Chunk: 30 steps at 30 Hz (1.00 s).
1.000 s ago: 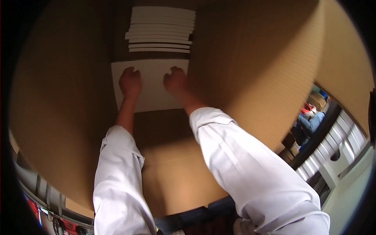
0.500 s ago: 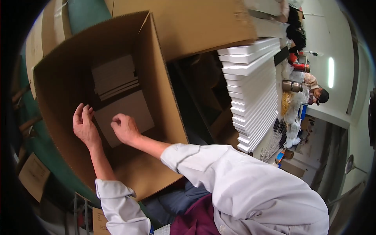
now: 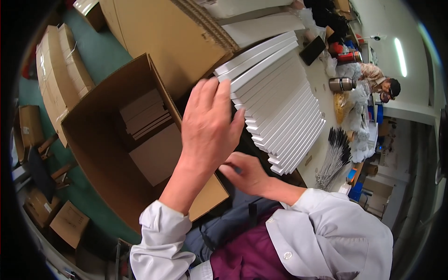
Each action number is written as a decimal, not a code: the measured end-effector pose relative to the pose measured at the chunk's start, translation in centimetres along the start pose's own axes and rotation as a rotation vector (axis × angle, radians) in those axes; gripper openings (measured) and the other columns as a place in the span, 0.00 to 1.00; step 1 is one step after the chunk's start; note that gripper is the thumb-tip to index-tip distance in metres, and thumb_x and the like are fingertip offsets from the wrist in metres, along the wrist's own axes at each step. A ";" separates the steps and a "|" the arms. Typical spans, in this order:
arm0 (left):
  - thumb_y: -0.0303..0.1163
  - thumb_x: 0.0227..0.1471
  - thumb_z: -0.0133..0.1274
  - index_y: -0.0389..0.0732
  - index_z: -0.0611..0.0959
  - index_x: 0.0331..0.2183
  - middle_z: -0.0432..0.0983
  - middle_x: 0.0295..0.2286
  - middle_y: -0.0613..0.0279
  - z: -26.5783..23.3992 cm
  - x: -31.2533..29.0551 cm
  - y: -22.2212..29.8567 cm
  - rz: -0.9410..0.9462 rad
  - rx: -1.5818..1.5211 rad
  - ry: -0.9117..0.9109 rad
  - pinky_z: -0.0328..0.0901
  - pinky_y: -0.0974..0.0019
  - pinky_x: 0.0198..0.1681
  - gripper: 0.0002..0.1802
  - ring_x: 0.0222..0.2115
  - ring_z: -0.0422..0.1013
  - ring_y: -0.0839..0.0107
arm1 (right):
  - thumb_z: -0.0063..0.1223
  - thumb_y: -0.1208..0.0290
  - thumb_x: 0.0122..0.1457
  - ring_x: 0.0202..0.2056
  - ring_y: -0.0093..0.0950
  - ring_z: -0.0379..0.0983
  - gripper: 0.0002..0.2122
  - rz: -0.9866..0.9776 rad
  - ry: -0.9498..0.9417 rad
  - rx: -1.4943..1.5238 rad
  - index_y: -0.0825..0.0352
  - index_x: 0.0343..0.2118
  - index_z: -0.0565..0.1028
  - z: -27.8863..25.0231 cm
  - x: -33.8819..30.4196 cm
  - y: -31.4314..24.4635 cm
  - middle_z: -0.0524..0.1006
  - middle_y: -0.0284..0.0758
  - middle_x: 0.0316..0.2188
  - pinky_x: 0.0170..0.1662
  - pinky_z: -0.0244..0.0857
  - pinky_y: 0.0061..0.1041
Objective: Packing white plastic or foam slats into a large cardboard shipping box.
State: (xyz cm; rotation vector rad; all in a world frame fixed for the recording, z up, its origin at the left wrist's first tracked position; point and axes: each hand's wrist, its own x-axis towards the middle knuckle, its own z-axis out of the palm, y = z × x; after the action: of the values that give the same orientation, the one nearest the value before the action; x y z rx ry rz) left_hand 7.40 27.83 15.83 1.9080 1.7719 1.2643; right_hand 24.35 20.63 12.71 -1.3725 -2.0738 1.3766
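A row of flat white boxes (image 3: 280, 107) lies overlapped on the table to the right. My left hand (image 3: 207, 119) is raised at the near ends of the upper boxes, palm down, its fingers stretched and the thumb apart. Whether the fingertips touch a box I cannot tell. My right hand (image 3: 247, 173) hovers below it, near the lower boxes, loosely curled with a gap between thumb and finger and nothing visible in it. The open brown carton (image 3: 100, 163) stands at the left. Inside it lie white flat boxes (image 3: 156, 154) in two groups.
A large brown carton (image 3: 163, 32) stands beyond the open one. On the table (image 3: 312, 161) are a bundle of thin black-tipped rods (image 3: 333, 154), a steel flask (image 3: 342, 84) and plastic bags. Another person (image 3: 380, 84) sits across it. More cartons (image 3: 70, 224) stand on the green floor.
Both hands have come out of the open carton and moved right to the row of white boxes. The view has shifted, with more of the table showing.
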 end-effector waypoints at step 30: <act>0.33 0.46 0.61 0.33 0.75 0.35 0.79 0.33 0.43 10.7 12.2 3.3 0.098 0.497 -0.388 0.73 0.52 0.38 0.18 0.34 0.78 0.48 | 0.62 0.56 0.56 0.34 0.23 0.75 0.25 0.857 0.894 0.184 0.76 0.44 0.72 -16.1 -13.0 17.6 0.78 0.41 0.36 0.34 0.71 0.25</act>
State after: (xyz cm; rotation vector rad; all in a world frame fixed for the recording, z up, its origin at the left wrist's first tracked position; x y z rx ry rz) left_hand 15.92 41.92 16.84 2.3209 1.9091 0.4389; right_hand 51.29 20.12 9.16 -2.3258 -0.7797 0.8348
